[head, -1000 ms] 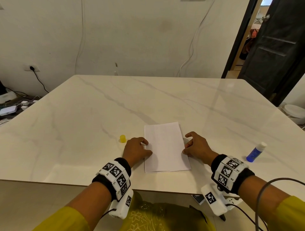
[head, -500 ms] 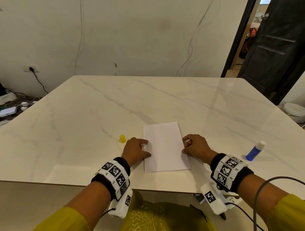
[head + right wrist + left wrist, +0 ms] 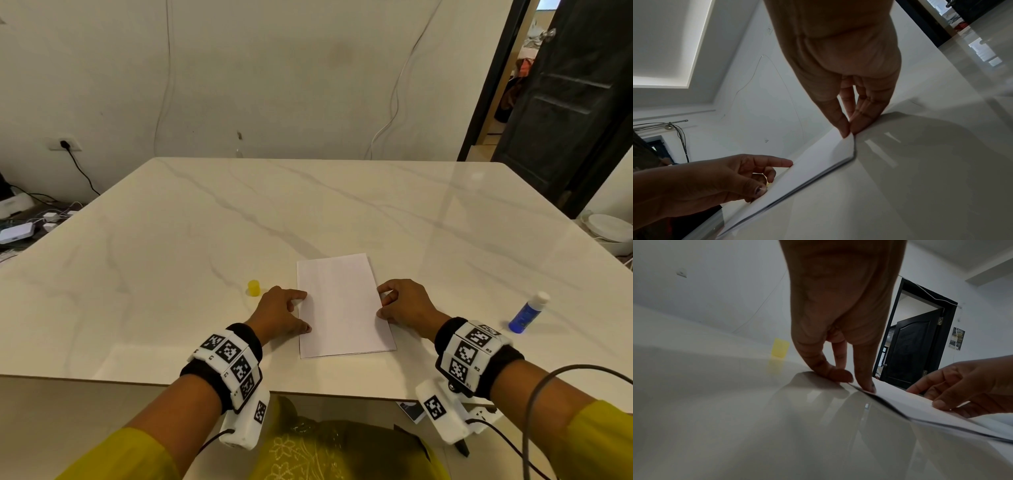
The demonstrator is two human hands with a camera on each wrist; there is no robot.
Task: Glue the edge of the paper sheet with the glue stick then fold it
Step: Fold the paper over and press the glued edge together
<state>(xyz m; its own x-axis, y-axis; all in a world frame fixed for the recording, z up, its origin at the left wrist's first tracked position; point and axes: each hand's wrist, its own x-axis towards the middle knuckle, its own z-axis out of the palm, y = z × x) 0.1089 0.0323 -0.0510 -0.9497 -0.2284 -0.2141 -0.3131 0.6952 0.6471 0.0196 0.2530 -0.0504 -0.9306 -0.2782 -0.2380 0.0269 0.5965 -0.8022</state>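
Observation:
A folded white paper sheet [image 3: 342,305] lies flat on the marble table [image 3: 308,212], near its front edge. My left hand [image 3: 301,311] is at the sheet's left edge, with index finger and thumb pressing down on it [image 3: 855,381]. My right hand [image 3: 383,301] is at the right edge, where thumb and fingertips meet in a pinch on the paper [image 3: 849,133]. The blue glue stick [image 3: 527,311] lies uncapped on the table, far right of the sheet. Its yellow cap [image 3: 253,287] stands just left of my left hand.
A wall borders the table's far edge. A dark open door [image 3: 565,102] is at the back right. White dishes [image 3: 609,229] sit off the table's right side, and chargers and cables [image 3: 30,222] lie off its left side.
Both hands stay at the paper's side edges with only slight finger shifts. The sheet, glue stick and cap have not moved.

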